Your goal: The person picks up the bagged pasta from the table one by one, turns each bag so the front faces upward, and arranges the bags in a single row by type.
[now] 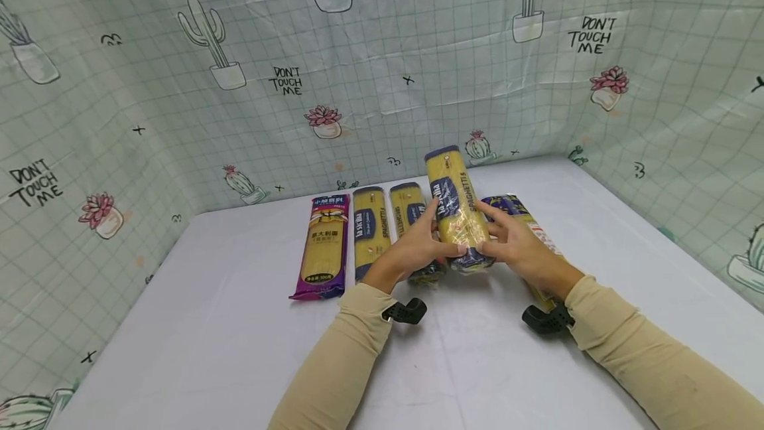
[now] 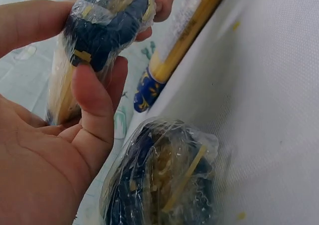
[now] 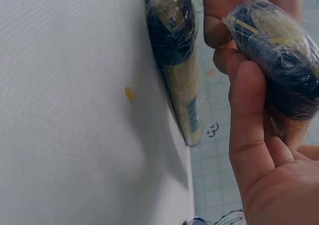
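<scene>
Both hands hold a pack of spaghetti point(image 1: 455, 198) in clear wrap with dark blue ends, raised off the table and tilted. My left hand point(image 1: 413, 247) grips its left side near the lower end, while my right hand point(image 1: 518, 244) grips the right side, thumb on the front. In the right wrist view, the pack's crinkled blue end point(image 3: 294, 70) sits between the fingers. Under my left hand lies another blue-ended pasta pack point(image 1: 409, 208), partly hidden. Behind my right hand is a pasta pack with a patterned blue top point(image 1: 507, 203), partly covered by the hand.
Left of the hands, a second spaghetti pack point(image 1: 371, 227) and a purple-edged pasta pack point(image 1: 325, 244) lie in a row on the white table point(image 1: 239, 324). A small yellow bit point(image 3: 129, 94) lies on the tabletop. A cactus-print cloth point(image 1: 382, 52) hangs behind.
</scene>
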Available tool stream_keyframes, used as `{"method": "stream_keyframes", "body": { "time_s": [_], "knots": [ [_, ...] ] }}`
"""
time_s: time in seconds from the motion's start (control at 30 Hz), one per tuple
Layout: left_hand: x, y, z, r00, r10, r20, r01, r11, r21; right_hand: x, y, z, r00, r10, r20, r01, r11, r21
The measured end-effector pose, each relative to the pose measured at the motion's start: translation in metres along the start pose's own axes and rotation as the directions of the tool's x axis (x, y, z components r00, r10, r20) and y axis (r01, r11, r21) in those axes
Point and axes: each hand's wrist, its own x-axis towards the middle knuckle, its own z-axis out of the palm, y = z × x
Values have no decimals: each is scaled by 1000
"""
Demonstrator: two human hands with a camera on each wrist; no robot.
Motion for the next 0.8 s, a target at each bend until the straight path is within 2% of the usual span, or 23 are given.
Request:
{"method": "stream_keyframes", "body": {
  "time_s": [0.27, 0.5, 0.63, 0.8],
  "knots": [
    [3, -1, 2, 999, -11, -36, 12, 999, 33, 1, 1, -1, 1000, -22, -18, 21, 998, -62],
    [8, -5, 1, 998, -20, -63, 26, 996, 90, 2, 2, -2, 999, 12, -53, -19, 991, -129],
    [10, -6, 1, 998, -3, -60, 10, 993, 119, 5, 2, -3, 996, 34, -82, -45, 991, -129],
    [12, -8, 2, 998, -16, -57, 24, 991, 132, 5, 3, -4, 993, 78, -94, -91, 987, -135]
  ]
}}
